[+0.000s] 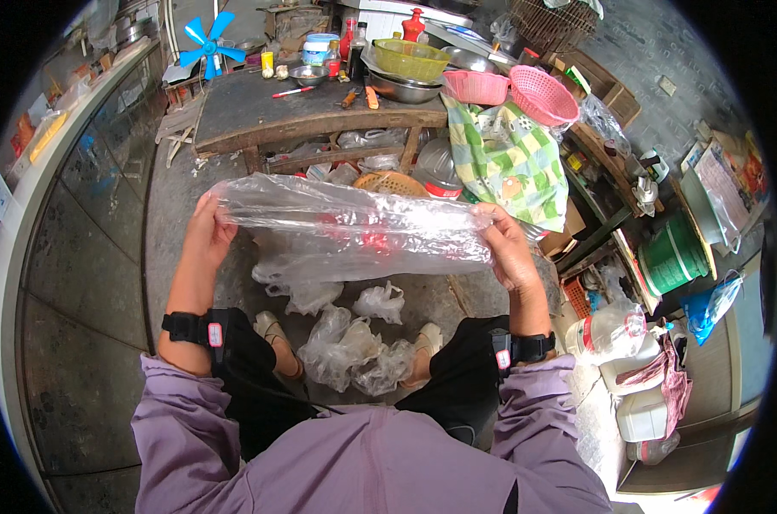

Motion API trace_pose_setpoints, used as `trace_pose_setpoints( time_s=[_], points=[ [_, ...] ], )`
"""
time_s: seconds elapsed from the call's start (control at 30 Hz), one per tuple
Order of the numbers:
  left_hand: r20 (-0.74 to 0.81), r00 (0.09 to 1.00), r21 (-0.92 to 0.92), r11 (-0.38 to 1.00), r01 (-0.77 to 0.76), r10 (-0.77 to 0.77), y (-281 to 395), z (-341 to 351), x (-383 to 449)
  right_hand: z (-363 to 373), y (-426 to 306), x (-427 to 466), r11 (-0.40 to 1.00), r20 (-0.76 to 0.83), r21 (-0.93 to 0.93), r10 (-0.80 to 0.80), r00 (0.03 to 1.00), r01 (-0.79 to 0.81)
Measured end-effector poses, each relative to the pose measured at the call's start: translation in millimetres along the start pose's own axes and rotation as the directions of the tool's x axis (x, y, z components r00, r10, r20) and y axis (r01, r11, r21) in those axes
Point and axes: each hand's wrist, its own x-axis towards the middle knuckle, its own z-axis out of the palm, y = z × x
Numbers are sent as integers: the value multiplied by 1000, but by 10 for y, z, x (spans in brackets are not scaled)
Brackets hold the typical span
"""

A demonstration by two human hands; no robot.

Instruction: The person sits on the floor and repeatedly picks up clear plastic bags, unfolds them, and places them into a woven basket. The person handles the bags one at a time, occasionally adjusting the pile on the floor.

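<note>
A clear plastic bag (362,225) with some red marking is stretched sideways in front of me. My left hand (213,225) grips its left end, and my right hand (505,244) grips its right end between thumb and fingers. Below the bag, on the floor between my feet, lie several crumpled clear plastic bags (353,353). A smaller crumpled bag (380,302) lies a little above that heap, and another bag (308,292) lies left of it, partly covered by the stretched one.
Beyond my hands stands a dark-topped wooden table (253,106) with metal bowls, bottles and a yellow-green basket (411,60). A checked green cloth (510,160) hangs under pink baskets (542,95). Plastic jugs (642,411) and a green bucket (673,257) are at right.
</note>
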Motion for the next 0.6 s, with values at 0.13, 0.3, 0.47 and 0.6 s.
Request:
trace_pose_setpoints(
  time_s=[0.13,0.3,0.47,0.6],
  points=[
    [-3,1000,-19,1000,18,-18,21,-110,68,36,-46,-94,986,140,149,57,988,-78],
    [-169,982,-61,996,69,-78,2,-34,19,-30,-52,-185,977,243,194,38,969,-87],
    [-209,975,-36,997,70,-76,15,-28,18,-121,74,-210,962,158,271,-1,987,-42],
    [15,991,-180,974,135,-134,67,-74,13,-80,141,-212,959,57,280,34,998,-49]
  ],
)
